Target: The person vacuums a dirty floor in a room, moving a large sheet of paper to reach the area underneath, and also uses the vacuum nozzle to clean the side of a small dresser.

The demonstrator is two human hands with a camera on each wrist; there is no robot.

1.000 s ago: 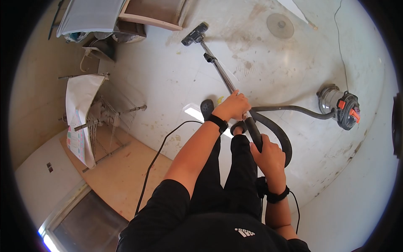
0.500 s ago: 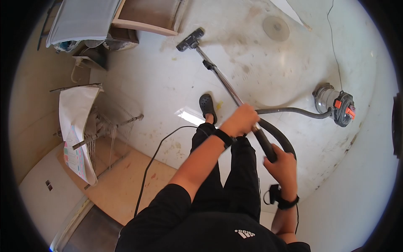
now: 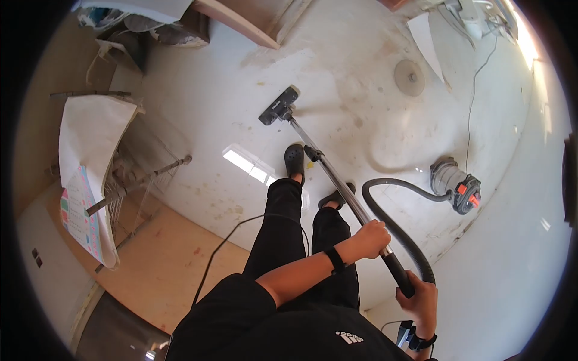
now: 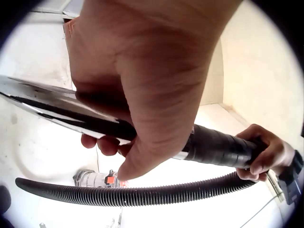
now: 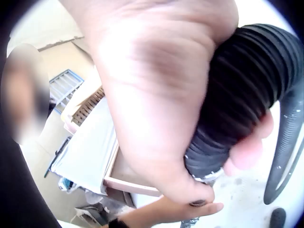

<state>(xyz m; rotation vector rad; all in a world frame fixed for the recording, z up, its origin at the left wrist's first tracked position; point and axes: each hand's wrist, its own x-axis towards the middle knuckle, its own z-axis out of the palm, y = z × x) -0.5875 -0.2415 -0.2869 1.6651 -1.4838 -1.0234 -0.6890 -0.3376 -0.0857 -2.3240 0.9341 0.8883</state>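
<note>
My left hand (image 3: pixel 368 239) grips the shiny metal vacuum cleaner wand (image 3: pixel 337 180) near its upper end. Behind it, my right hand (image 3: pixel 419 304) holds the black handle (image 3: pixel 398 274), where the ribbed hose (image 5: pixel 242 80) begins. In the left wrist view the left hand's fingers (image 4: pixel 108 145) and thumb wrap round the metal tube. The black floor head (image 3: pixel 279 106) lies on the pale floor beyond my feet. From the handle the hose (image 3: pixel 394 225) loops round to the vacuum cleaner's canister (image 3: pixel 456 185), grey with orange parts, at the right.
A thin cord (image 3: pixel 471 114) runs from the canister along the right side. At the left stands a metal rack (image 3: pixel 144 180) with a white sheet (image 3: pixel 90 162) over it. A wooden frame (image 3: pixel 238 23) lies at the back, and a round disc (image 3: pixel 409 77) on the floor.
Both hands have moved back toward the body and to the right, drawing the wand with them. The floor head has come nearer to my feet. The view has shifted.
</note>
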